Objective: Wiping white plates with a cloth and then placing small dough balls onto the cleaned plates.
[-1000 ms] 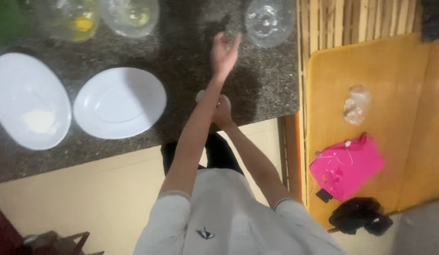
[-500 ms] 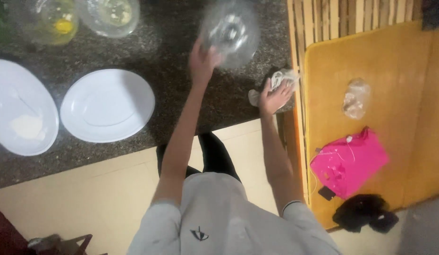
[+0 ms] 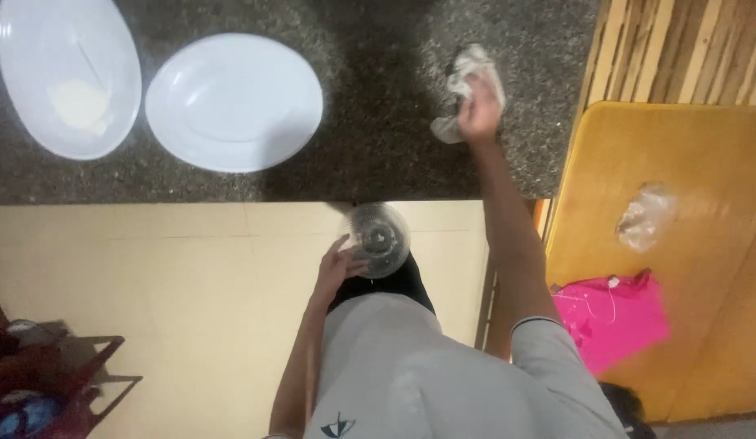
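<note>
the left hand (image 3: 339, 268) has its fingers closed round the rim of a clear round glass bowl (image 3: 378, 238), held close to the body below the near edge of the dark speckled stone bench (image 3: 378, 106), while the right hand (image 3: 481, 110) reaches out and presses a crumpled pale cloth (image 3: 467, 73) on the bench top, fingers bunched on it. the step in hand looks like wiping; the bowl appears empty, though blurred. two smooth white oval plates (image 3: 232, 102) lie far left.
</note>
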